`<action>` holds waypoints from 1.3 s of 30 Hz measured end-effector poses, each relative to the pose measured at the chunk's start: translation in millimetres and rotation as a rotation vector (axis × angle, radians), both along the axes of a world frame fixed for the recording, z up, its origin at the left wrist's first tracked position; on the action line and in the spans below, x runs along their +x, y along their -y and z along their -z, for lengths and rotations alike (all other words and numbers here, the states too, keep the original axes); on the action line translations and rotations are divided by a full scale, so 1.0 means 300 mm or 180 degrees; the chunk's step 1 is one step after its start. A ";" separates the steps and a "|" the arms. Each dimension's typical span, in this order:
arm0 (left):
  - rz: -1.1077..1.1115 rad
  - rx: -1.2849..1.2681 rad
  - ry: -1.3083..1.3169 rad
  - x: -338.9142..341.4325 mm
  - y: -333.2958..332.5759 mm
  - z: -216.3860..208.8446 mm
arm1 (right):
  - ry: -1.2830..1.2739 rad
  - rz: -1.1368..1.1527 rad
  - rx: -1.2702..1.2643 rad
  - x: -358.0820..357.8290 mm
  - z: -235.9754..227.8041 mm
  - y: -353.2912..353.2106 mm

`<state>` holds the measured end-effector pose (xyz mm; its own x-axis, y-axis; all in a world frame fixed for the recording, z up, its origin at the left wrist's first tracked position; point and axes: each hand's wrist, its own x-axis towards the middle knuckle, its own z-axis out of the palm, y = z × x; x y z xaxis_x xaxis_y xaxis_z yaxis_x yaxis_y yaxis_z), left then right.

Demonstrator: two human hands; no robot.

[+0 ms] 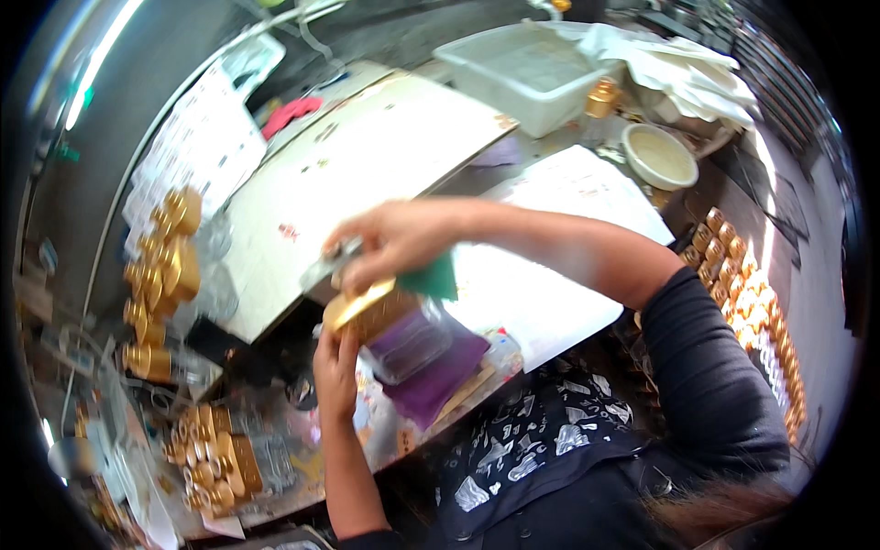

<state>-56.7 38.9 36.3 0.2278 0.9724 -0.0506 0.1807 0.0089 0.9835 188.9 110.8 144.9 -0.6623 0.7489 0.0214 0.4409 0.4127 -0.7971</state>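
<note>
The left hand (335, 367) is gripping the gold-capped jar (390, 325) from below, steadying it; above its fingers, the right hand (390, 243) is pinching a metal tool (330, 261) and a green cloth (431, 275) against the cap.

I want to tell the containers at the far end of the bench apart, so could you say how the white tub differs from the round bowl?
The white tub is rectangular, the round bowl circular. The tub is larger and stands left of the bowl. The tub is whiter, the bowl cream. Both are open-topped.

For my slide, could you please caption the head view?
Left hand steadies a gold-lidded clear jar; right hand works above it.
</note>
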 end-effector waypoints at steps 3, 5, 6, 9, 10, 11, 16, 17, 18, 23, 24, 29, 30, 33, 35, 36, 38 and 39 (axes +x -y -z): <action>0.0568 0.0246 0.0613 -0.058 0.050 0.011 | -0.0133 -0.1007 0.0703 -0.041 0.021 0.052; 0.0849 0.0163 0.0153 -0.112 0.028 0.039 | 0.0366 -0.0738 0.1129 -0.026 -0.035 0.131; 0.0995 0.0478 -0.0303 -0.112 0.014 0.009 | 0.0078 -0.0562 0.1351 -0.016 -0.016 0.149; 0.0884 0.0984 -0.0814 -0.084 -0.034 -0.204 | -0.0221 0.0103 0.0972 0.065 -0.045 0.091; 0.0632 0.0685 -0.0764 -0.115 -0.059 -0.272 | -0.0224 0.0391 0.1007 0.097 -0.089 0.049; 0.0407 0.0304 -0.0382 -0.107 -0.081 -0.372 | -0.0221 0.0715 0.1022 0.138 -0.143 0.000; -0.0315 0.1559 -0.1413 -0.295 -0.354 -0.599 | 0.0461 0.1805 0.1486 0.268 -0.364 -0.357; -0.0440 0.1384 -0.1645 -0.312 -0.411 -0.633 | 0.0711 0.1996 0.1593 0.284 -0.363 -0.435; -0.0595 0.1186 -0.1875 -0.337 -0.467 -0.659 | 0.0970 0.2178 0.1714 0.288 -0.348 -0.505; -0.0915 0.1556 -0.2681 -0.404 -0.786 -0.696 | 0.1612 0.2739 0.1803 0.342 -0.240 -0.851; -0.0855 0.1819 -0.3169 -0.425 -0.843 -0.704 | 0.1654 0.2872 0.2063 0.378 -0.206 -0.929; -0.0815 0.1085 -0.3634 -0.435 -1.076 -0.704 | 0.1578 0.3468 0.2063 0.453 -0.136 -1.142; -0.0741 0.1412 -0.3764 -0.521 -1.165 -0.656 | 0.1478 0.3365 0.1995 0.443 -0.127 -1.178; -0.0693 -0.0104 -0.3576 -0.532 -1.256 -0.581 | 0.1402 0.3045 0.1813 0.450 -0.051 -1.245; -0.0157 0.0797 -0.3861 -0.684 -1.353 -0.566 | 0.1077 0.2938 0.2116 0.484 -0.090 -1.203; -0.0306 0.0705 -0.3541 -0.762 -1.370 -0.557 | 0.0690 0.2811 0.2374 0.458 -0.081 -1.164; -0.0353 0.1192 -0.3499 -0.939 -1.415 -0.545 | -0.0284 0.2521 0.2417 0.474 -0.047 -1.061; -0.0259 0.0883 -0.3374 -0.764 -1.333 -0.567 | -0.0218 0.2398 0.2461 0.494 -0.041 -0.942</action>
<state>-286.0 438.7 206.3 0.1326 0.9904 0.0400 0.9441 -0.1385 0.2990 337.3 393.6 157.2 -0.0166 0.7308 0.6824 0.7559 0.4559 -0.4698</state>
